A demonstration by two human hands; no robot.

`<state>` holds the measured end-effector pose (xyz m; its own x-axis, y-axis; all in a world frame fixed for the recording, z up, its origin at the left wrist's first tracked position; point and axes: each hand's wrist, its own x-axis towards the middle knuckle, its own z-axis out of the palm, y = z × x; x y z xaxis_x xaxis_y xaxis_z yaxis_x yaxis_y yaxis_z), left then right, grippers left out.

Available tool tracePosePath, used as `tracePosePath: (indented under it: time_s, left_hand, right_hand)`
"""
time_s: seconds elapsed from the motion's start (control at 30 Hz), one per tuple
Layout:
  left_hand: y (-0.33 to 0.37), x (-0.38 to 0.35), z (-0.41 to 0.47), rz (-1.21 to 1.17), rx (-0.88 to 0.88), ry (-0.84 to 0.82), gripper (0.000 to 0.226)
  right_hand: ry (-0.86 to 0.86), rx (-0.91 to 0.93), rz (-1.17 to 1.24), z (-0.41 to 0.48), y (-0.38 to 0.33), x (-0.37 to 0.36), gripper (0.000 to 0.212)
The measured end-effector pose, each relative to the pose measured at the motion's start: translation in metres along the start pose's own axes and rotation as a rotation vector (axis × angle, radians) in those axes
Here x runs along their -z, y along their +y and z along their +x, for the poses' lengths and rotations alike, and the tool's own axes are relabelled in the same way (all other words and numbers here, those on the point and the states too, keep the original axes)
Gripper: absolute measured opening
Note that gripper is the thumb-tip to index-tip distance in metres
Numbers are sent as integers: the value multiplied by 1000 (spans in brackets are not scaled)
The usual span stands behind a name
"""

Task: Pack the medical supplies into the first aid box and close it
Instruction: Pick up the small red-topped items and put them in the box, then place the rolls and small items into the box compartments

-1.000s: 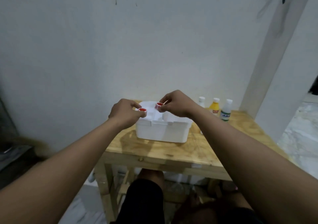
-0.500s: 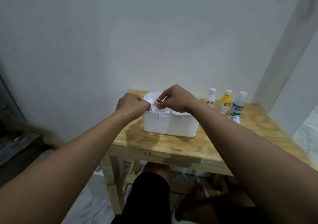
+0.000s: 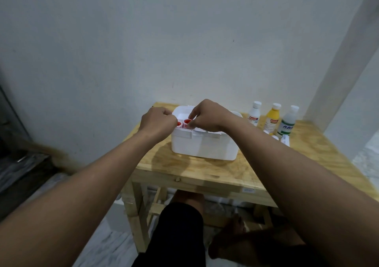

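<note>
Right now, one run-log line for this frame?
stage: packing | left hand: holds red-capped item | right hand: holds second red-capped item at first aid box | bottles: unpacked on table

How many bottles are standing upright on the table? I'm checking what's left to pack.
3, in a row at the table's back right, beside the white box: white-capped bottle, yellow bottle, clear green-labelled bottle. Small white items in front of them may be more, lying down.

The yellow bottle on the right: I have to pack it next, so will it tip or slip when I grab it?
The yellow bottle stands upright, tall and narrow, so a sideways nudge could probably topple it into the bottles close beside it. Its smooth plastic body may be a little slippery. It looks full, so likely heavy for its size.
</note>
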<state>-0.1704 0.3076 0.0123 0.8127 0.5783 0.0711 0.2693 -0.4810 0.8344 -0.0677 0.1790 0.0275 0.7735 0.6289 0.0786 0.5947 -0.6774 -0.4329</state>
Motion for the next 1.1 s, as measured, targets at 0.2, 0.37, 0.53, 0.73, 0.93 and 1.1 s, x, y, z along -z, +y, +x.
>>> tracePosePath:
  time_s: [0.2,0.37,0.53,0.73,0.93,1.1]
  left_hand:
    - [-1,-2,2,-18,-12,-7,14]
    - [1,-6,0,89,-75,76,43]
    - [27,-21,-11,191,-265,190,44]
    - [67,-55,-31,244,-462,125,41]
    - [97,-104,-58,252,-649,50,38]
    - [113,-153,-72,232,-704,-53,34]
  right_hand:
    - [24,-4,4,-4,0,2,25]
    - [95,4,23,-13,8,16,33]
    - [168,-48,-19,-29,31,39,32]
    - [216,-154,-74,-60,69,66,33]
    - [240,-282,-78,-95,116,81,35]
    - [246,-377,-77,-118,157,85,34]
